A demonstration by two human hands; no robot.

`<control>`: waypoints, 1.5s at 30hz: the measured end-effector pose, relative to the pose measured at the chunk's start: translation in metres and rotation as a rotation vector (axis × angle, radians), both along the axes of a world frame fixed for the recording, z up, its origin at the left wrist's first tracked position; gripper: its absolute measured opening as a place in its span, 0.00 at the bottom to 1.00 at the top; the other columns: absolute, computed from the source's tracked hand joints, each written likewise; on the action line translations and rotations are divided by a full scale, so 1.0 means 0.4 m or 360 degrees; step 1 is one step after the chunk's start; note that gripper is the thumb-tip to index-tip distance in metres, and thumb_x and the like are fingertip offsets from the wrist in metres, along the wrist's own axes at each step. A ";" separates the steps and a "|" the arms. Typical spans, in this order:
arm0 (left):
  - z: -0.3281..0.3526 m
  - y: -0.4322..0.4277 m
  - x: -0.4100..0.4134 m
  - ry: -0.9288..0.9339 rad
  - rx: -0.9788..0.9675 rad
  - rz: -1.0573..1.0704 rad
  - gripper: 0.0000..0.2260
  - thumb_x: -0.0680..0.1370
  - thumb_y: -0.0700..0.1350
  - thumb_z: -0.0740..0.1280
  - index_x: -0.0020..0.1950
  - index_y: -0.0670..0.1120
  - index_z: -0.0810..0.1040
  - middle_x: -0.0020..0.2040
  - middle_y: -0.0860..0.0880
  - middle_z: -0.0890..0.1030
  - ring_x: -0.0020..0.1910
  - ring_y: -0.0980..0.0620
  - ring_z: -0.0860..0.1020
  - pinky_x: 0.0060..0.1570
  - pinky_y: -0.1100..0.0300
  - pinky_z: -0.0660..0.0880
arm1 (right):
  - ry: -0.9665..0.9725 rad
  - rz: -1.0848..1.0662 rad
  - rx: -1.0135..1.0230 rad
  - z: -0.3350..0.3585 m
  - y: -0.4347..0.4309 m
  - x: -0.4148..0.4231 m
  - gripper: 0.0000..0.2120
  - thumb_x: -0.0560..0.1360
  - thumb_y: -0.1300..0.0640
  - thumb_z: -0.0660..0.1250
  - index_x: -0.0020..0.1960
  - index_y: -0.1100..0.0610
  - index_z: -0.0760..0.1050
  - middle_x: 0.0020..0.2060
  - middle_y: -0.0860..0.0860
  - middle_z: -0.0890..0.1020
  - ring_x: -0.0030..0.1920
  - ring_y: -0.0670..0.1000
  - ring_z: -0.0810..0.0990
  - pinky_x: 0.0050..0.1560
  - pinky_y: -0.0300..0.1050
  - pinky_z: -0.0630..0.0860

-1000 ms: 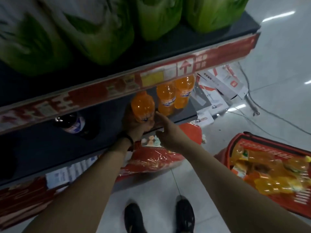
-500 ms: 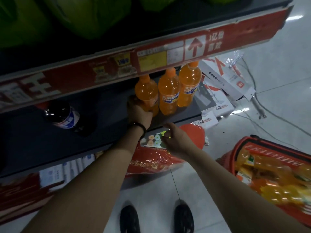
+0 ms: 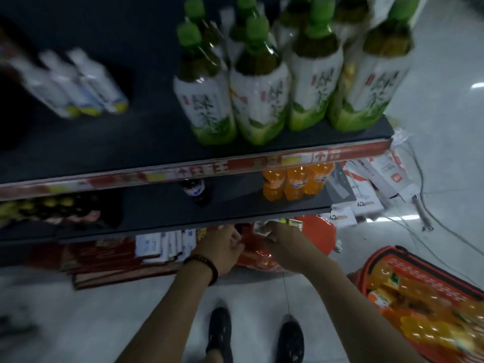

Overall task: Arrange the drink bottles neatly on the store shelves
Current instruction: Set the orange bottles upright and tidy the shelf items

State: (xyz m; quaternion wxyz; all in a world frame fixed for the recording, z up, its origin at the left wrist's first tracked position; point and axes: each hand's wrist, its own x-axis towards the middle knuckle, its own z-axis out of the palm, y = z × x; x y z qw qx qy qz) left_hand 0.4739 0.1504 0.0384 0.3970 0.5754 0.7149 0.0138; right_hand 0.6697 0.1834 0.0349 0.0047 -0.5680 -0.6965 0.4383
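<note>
Roughly, the stocking looks partway done. On the middle shelf (image 3: pixel 157 205), at its right end, three orange bottles (image 3: pixel 296 183) stand upright in a tight row, touching one another. Toward the shelf's middle, well apart from them, one dark cola bottle (image 3: pixel 196 191) stands alone. Above this shelf, green tea bottles (image 3: pixel 259 100) are packed close, and small white bottles (image 3: pixel 78 82) stand further left, blurred. Below and right of the shelf, on the floor, a red basket (image 3: pixel 387 254) holds more orange drinks (image 3: pixel 424 326), so much seems left to place. Both hands hang just under the shelf's front edge, carrying no bottle. The left hand (image 3: pixel 222 247) has a loose, empty grip. The right hand (image 3: pixel 285 247) curls near a pale crinkled packet (image 3: pixel 264 227), but I cannot tell whether its grip pinches it.
</note>
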 end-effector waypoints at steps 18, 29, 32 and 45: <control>0.496 -0.334 -0.739 0.0324 0.0599 0.0213 0.05 0.85 0.52 0.63 0.61 0.56 0.74 0.56 0.54 0.77 0.50 0.52 0.78 0.54 0.51 0.80 | 0.0205 0.0406 0.0461 0.500 -0.145 -0.743 0.12 0.83 0.51 0.67 0.67 0.50 0.75 0.52 0.44 0.81 0.49 0.46 0.82 0.51 0.45 0.81; 0.643 -0.211 -1.092 0.0349 0.0881 0.0259 0.16 0.83 0.54 0.66 0.70 0.58 0.70 0.66 0.53 0.71 0.60 0.49 0.76 0.58 0.51 0.79 | 0.0346 0.0190 0.0664 0.653 0.004 -1.109 0.11 0.81 0.51 0.70 0.62 0.52 0.79 0.52 0.46 0.83 0.51 0.45 0.82 0.51 0.39 0.78; 0.669 -0.133 -1.136 0.0389 0.0965 0.0247 0.19 0.82 0.54 0.66 0.72 0.58 0.68 0.70 0.54 0.67 0.67 0.46 0.71 0.63 0.47 0.77 | 0.0343 0.0119 0.0764 0.692 0.107 -1.166 0.10 0.80 0.50 0.71 0.59 0.50 0.79 0.49 0.45 0.83 0.48 0.44 0.81 0.44 0.34 0.73; 0.653 0.211 -1.167 0.1028 0.1140 0.0416 0.46 0.79 0.61 0.68 0.79 0.71 0.32 0.83 0.44 0.33 0.82 0.34 0.40 0.77 0.26 0.49 | 0.0395 -0.0068 0.0821 0.695 0.648 -1.449 0.44 0.64 0.47 0.81 0.71 0.57 0.62 0.62 0.61 0.77 0.59 0.61 0.81 0.58 0.56 0.82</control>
